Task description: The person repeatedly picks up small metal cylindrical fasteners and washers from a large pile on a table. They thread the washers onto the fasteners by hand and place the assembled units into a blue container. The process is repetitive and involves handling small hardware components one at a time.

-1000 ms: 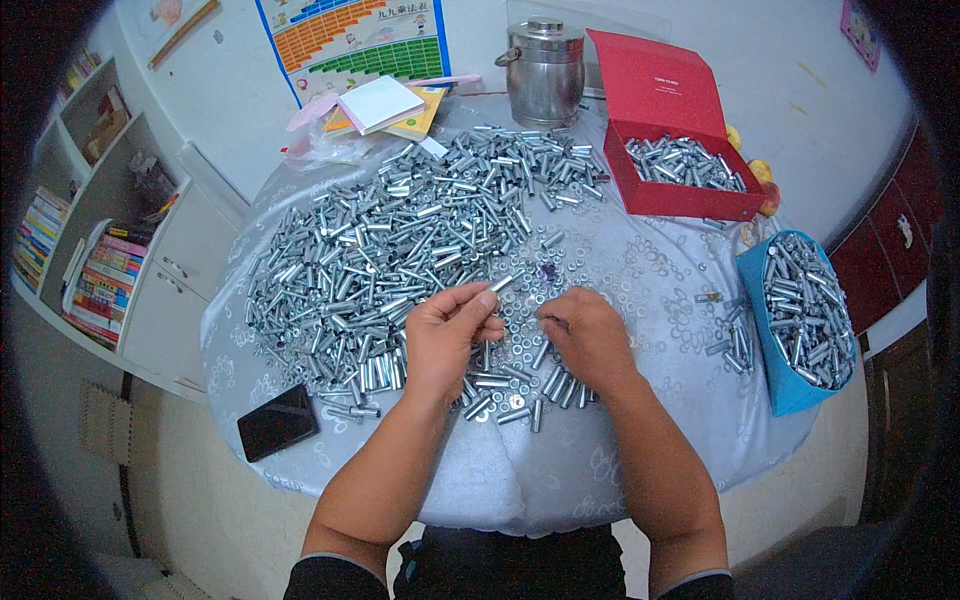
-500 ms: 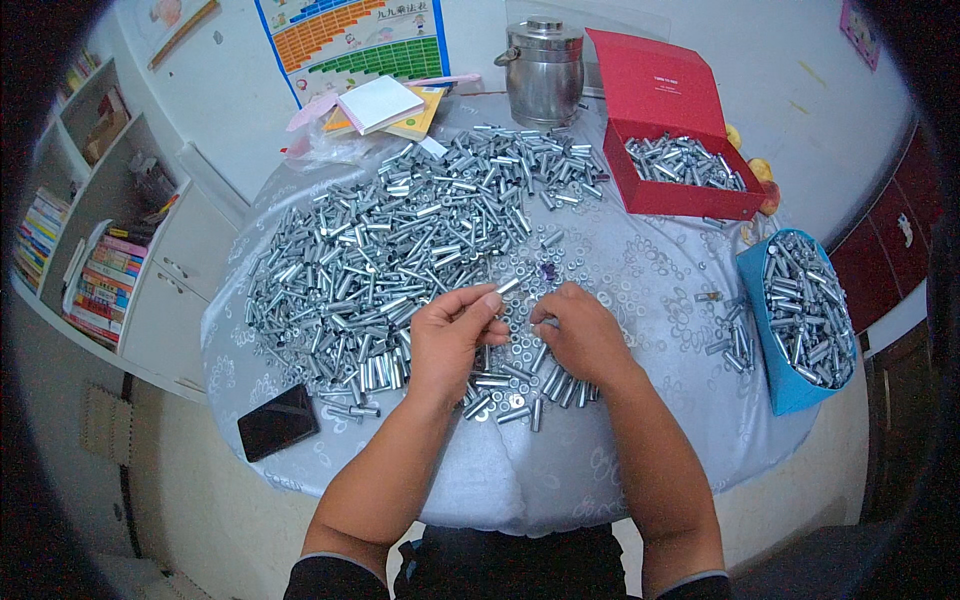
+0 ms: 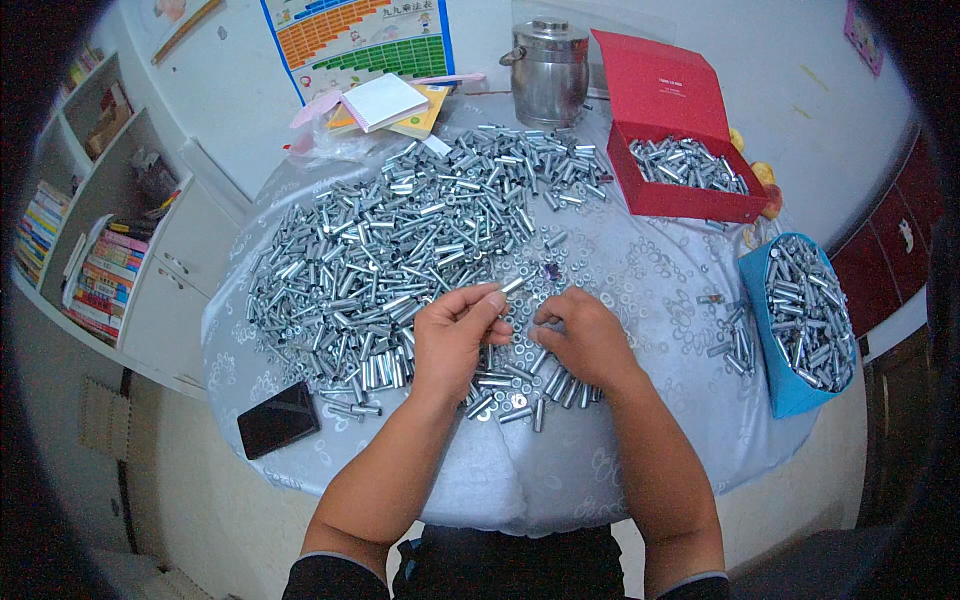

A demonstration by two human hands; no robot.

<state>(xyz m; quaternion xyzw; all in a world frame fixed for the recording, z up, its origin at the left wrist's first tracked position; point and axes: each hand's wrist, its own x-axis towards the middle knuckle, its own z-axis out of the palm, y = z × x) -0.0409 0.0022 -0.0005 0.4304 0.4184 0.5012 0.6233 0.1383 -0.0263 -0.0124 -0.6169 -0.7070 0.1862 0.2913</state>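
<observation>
Left hand [image 3: 455,335] pinching one silver sleeve [image 3: 512,286], as a second ago; right hand [image 3: 585,335] curled, closer now, fingertips beside sleeve, contents hidden. Above heaped sleeves [image 3: 400,250] on surface [image 3: 640,280]; assembly ongoing.

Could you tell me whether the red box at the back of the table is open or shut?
Open: the red box has its lid raised behind it, and silver metal sleeves lie exposed inside.
</observation>
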